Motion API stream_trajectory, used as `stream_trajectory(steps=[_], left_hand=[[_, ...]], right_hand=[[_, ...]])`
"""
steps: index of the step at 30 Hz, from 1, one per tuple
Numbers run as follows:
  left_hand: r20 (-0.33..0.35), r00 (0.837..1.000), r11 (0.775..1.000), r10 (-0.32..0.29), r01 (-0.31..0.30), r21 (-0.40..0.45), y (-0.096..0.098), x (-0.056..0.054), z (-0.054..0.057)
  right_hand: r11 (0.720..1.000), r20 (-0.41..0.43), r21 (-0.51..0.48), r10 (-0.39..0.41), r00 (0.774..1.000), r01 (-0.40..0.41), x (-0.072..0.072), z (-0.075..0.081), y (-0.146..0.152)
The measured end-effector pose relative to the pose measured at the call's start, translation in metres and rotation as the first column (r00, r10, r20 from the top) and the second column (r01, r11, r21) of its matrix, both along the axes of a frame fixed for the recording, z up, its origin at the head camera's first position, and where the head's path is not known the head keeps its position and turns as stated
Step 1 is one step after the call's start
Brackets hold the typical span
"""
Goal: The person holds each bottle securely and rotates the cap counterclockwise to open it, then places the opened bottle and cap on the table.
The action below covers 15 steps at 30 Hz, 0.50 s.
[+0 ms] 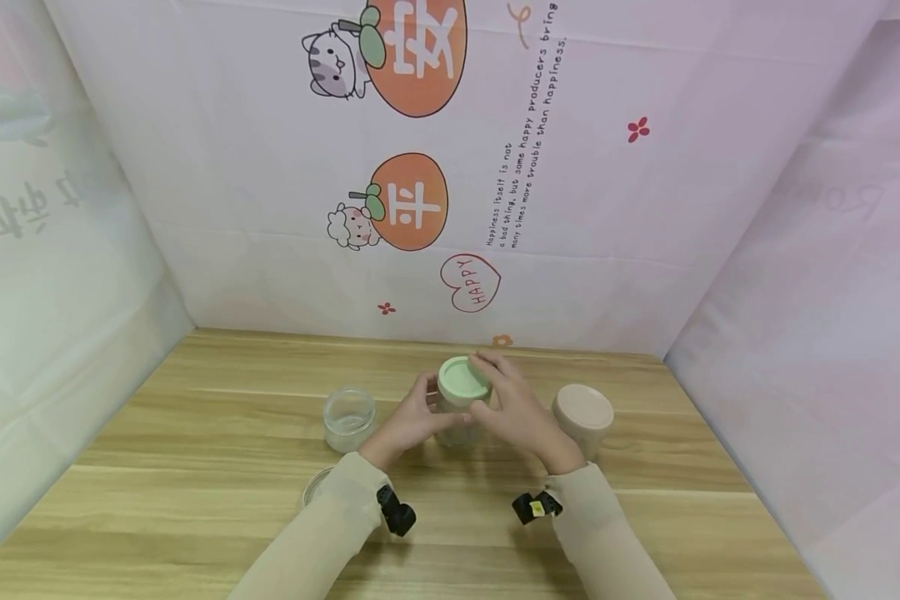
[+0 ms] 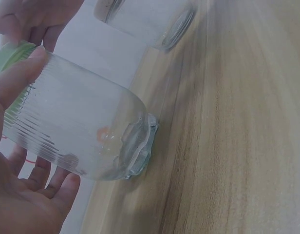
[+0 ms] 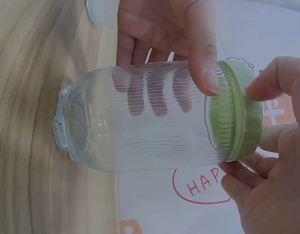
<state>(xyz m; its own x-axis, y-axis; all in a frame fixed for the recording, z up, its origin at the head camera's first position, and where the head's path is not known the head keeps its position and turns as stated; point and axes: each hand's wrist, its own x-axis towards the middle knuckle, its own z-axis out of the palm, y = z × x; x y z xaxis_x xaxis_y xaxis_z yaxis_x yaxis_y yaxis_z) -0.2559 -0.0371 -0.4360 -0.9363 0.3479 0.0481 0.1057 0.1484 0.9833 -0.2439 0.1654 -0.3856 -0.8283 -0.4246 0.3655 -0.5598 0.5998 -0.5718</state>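
A ribbed clear glass jar (image 3: 159, 141) with a green lid (image 1: 461, 377) stands near the middle of the table. My left hand (image 1: 411, 417) grips the jar's body from the left, its thumb across the upper side near the lid and its fingers behind the glass, as the right wrist view shows. On the other side, my right hand (image 1: 516, 407) holds the lid between thumb and fingers. The lid sits over the jar's mouth. In the left wrist view the jar (image 2: 86, 117) looks empty, and its lumpy base is down at the wooden tabletop.
Left of the hands stands a lidless glass jar (image 1: 348, 425). A jar with a pale beige lid (image 1: 583, 407) is on the right, beside my right wrist. My left sleeve (image 1: 345, 508) partly covers a round, clear-rimmed item (image 1: 313, 485). Printed cloth (image 1: 592, 275) walls the table's back.
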Motion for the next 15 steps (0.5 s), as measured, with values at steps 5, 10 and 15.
stream_trajectory(steps=[5, 10, 15], left_hand=[[0.007, 1.0, 1.0, 0.0, 0.0, 0.02, -0.0003, 0.0003, 0.0001], [0.002, 1.0, 1.0, -0.004, 0.004, 0.02, -0.0001, 0.0021, 0.0015], [-0.004, 1.0, 1.0, -0.007, 0.008, 0.019, 0.0004, 0.0023, 0.0018]], right_hand=[[1.0, 0.042, -0.026, 0.017, 0.999, -0.016, -0.0034, -0.0039, 0.0021], [0.998, 0.081, -0.05, 0.029, 0.996, -0.025, -0.0033, -0.0049, 0.003], [0.999, 0.065, -0.035, 0.021, 0.998, -0.019, -0.0008, -0.0022, 0.0026]])
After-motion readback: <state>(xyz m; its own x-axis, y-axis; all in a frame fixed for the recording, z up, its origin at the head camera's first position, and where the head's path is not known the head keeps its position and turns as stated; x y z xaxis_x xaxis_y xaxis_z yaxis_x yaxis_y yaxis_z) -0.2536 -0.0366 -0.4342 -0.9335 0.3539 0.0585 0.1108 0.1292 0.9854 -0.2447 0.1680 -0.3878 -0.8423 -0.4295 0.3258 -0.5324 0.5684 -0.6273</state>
